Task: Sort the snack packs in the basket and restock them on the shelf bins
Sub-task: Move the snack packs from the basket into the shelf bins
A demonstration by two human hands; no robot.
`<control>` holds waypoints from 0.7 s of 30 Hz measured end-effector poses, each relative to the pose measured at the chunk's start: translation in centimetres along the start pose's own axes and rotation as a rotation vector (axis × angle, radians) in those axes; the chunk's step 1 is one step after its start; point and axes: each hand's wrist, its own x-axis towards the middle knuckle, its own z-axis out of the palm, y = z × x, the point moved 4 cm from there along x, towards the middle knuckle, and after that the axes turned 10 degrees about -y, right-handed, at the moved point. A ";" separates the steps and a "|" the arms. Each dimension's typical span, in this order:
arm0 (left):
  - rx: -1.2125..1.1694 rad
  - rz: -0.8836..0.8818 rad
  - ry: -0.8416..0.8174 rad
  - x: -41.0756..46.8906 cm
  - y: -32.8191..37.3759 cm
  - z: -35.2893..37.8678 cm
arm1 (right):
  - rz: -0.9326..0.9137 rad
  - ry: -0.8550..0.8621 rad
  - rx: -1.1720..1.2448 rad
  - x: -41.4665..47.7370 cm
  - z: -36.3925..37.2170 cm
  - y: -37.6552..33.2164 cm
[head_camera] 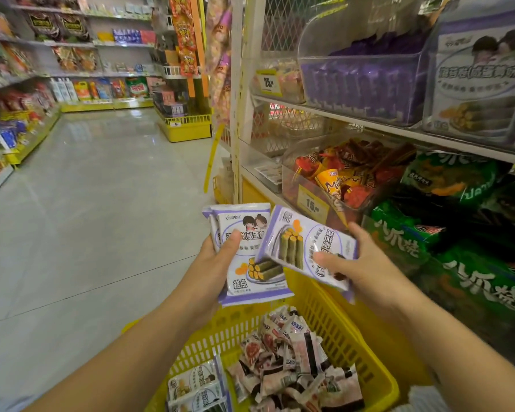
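We see the left hand [220,258] gripping a small stack of snack packs [250,263] upright above the yellow basket [327,316]. Its thumb is pressed flat across the front of the top pack, and its fingers are curled round behind, mostly hidden. The right hand [360,263] holds a single pack [301,242] of the same kind, tilted sideways. Its lower corner overlaps the front of the stack. The thumb pinches its face and the fingers wrap its far edge.

These packs are white with lilac-purple borders. Each has an oval panel of dark printed characters, a cartoon of two figures near the top, and a picture of green rolls with orange filling on a plate. The film is glossy and catches the light.

More of the same purple-and-white packs [194,385] lie at the near left of the basket. Beside them is a loose heap of smaller pinkish-white packs [295,361] with dark markings.

On the shelf to the right, the upper row has a clear bin of purple packs [360,81]. Next to it stands a bin with the matching lilac label [482,81]. Below sits a bin of orange and red cone snacks [339,176] with a yellow price tag [311,203], and green bags [458,263] are stacked just beside it.
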 end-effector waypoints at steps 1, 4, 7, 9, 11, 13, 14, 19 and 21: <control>0.018 -0.016 0.003 0.0 0.3 -0.5 | -0.024 -0.022 -0.126 -0.3 -0.6 -0.8; 0.115 -0.093 -0.043 -0.3 0.6 -1.1 | -0.027 -0.265 -0.364 -1.5 -0.1 -1.8; 0.225 -0.137 -0.163 -0.9 0.2 0.0 | -0.084 -0.326 -0.427 -2.1 1.1 -1.7; 0.282 -0.159 -0.226 -1.3 -0.6 0.9 | -0.170 -0.215 -0.422 -2.0 1.7 -1.8; 0.277 -0.186 -0.241 -1.5 -1.3 1.6 | -0.224 -0.113 -0.402 -2.0 2.0 -1.9; 0.266 -0.195 -0.234 -1.5 -1.6 1.9 | -0.268 -0.083 -0.380 -2.1 2.1 -2.1; 0.259 -0.201 -0.235 -1.5 -1.7 2.0 | -0.285 -0.093 -0.373 -2.1 2.0 -2.2; 0.317 -0.202 -0.255 -1.4 -2.6 2.5 | -0.280 -0.107 -0.556 -2.1 2.1 -1.9; 0.349 -0.161 -0.207 -1.4 -2.7 2.7 | -0.318 0.006 -0.566 -2.1 2.2 -1.8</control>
